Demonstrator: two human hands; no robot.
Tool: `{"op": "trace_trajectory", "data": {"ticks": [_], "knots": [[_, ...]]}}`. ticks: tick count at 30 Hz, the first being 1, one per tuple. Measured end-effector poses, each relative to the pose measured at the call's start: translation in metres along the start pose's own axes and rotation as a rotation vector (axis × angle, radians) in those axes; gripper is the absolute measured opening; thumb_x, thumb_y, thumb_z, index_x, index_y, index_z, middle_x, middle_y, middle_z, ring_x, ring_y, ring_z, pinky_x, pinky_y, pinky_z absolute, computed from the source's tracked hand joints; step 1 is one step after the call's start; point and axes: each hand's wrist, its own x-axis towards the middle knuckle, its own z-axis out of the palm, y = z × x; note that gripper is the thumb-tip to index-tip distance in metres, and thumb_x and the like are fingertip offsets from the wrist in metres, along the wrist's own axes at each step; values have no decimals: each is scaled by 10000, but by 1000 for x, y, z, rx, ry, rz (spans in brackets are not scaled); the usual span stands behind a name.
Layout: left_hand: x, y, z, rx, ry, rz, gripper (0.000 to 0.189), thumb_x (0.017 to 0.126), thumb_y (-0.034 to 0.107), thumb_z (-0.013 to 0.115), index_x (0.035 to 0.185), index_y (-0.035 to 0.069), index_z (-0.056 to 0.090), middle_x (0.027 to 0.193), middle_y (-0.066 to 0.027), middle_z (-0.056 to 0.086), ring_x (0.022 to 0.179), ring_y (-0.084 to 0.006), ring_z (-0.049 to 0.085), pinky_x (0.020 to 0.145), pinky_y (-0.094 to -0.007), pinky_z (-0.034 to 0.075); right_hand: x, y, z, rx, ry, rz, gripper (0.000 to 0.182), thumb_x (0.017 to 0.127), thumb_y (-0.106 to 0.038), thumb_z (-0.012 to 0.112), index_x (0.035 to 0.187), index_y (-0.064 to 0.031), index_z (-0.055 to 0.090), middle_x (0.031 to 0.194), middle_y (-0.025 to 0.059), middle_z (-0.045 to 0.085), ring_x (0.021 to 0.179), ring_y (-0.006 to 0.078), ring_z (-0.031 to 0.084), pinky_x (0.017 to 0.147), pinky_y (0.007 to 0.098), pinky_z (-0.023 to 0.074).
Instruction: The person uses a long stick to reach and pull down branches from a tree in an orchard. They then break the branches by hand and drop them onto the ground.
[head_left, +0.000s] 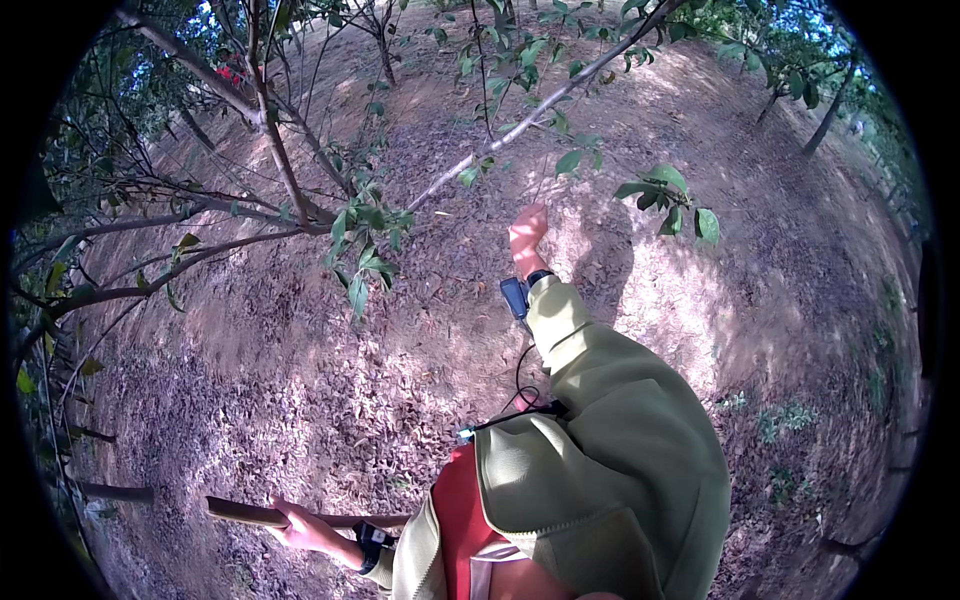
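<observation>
My left hand (300, 527) is closed around a wooden pole (244, 511) at the lower left. The pole lies nearly level and runs behind my forearm towards my body. My right hand (529, 225) reaches out ahead over the ground, its fingers curled. A thin twig seems to rise just beyond it, but whether the fingers grip it is too small to tell. Close above that hand, a long bare branch (517, 129) slants across the view. A leafy twig tip (664, 196) hangs to its right. A dark device with a cable (514, 298) sits at my right wrist.
A forked tree (300, 202) spreads its branches over the left side, with a leaf cluster (364, 259) near the middle. Dry leaf litter (315, 405) covers the sloping ground. Thin trunks (831, 112) stand at the far right. Something red (232, 71) shows behind branches at upper left.
</observation>
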Motion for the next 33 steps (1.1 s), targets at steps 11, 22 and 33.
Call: {"op": "trace_trajectory", "data": {"ticks": [11, 22, 33], "knots": [[0, -14, -13, -98, 32, -45, 251, 911, 301, 657, 858, 66, 588, 637, 1, 522, 513, -56, 457, 454, -225, 365, -23, 10, -3, 1009, -381, 460, 54, 860, -66, 529, 859, -111, 499, 780, -20, 467, 590, 80, 425, 506, 256, 374], [-5, -4, -25, -145, -27, -24, 235, 947, 219, 616, 772, 76, 553, 625, 7, 494, 525, -50, 419, 470, -215, 323, -27, 32, 7, -47, -720, -381, 83, 911, -75, 487, 904, -60, 568, 838, 48, 616, 761, 176, 611, 635, 293, 471], [-7, 5, -31, -170, 6, 8, 260, 941, 208, 611, 735, 79, 518, 566, 22, 468, 476, -50, 406, 447, -214, 313, -164, 75, -107, -807, -1307, -277, 368, 856, -357, 598, 1033, -44, 678, 969, 192, 690, 993, 372, 639, 861, 453, 511]]}}
